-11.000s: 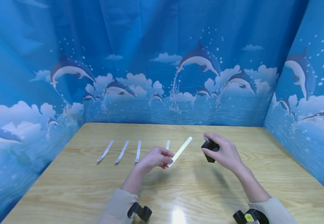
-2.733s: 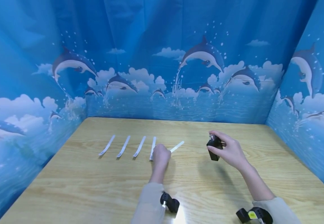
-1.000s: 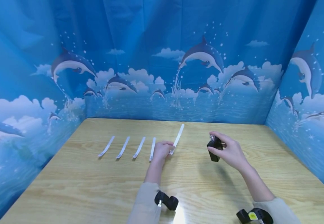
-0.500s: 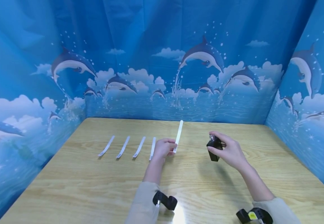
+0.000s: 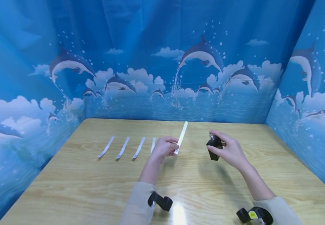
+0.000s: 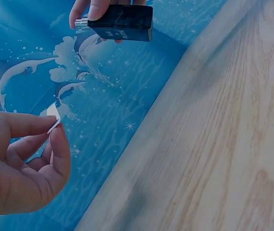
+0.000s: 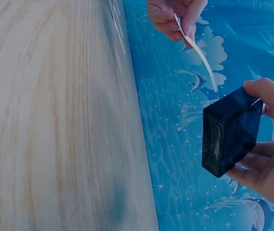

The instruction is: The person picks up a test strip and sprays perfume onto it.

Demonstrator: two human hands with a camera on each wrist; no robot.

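Left hand (image 5: 164, 147) pinches the lower end of a narrow white paper strip (image 5: 182, 139) between thumb and forefinger, strip raised off the table and tilted up and away toward the backdrop. In the left wrist view only the strip's tip shows between the fingertips (image 6: 58, 137).

Right hand (image 5: 227, 150) grips a small dark rectangular glass bottle (image 5: 213, 147) with a silvery spray nozzle on top, fingers curled round it, forefinger on the nozzle end. Bottle is held above the table, just right of the strip, not touching it. The two hands are near each other but apart.

Pale lettering shows on the bottle's face in the left wrist view (image 6: 122, 22), too small and blurred to read. No brand legible in the right wrist view either; the face there is a plain dark glossy panel.

Four more white paper strips (image 5: 122, 147) lie in a row on the light wooden table (image 5: 95, 187), left of the left hand, the nearest partly hidden behind it. Blue backdrop printed with dolphins and clouds (image 5: 162, 62) surrounds the table on three sides. Beige sleeves, black wrist mounts on both forearms.
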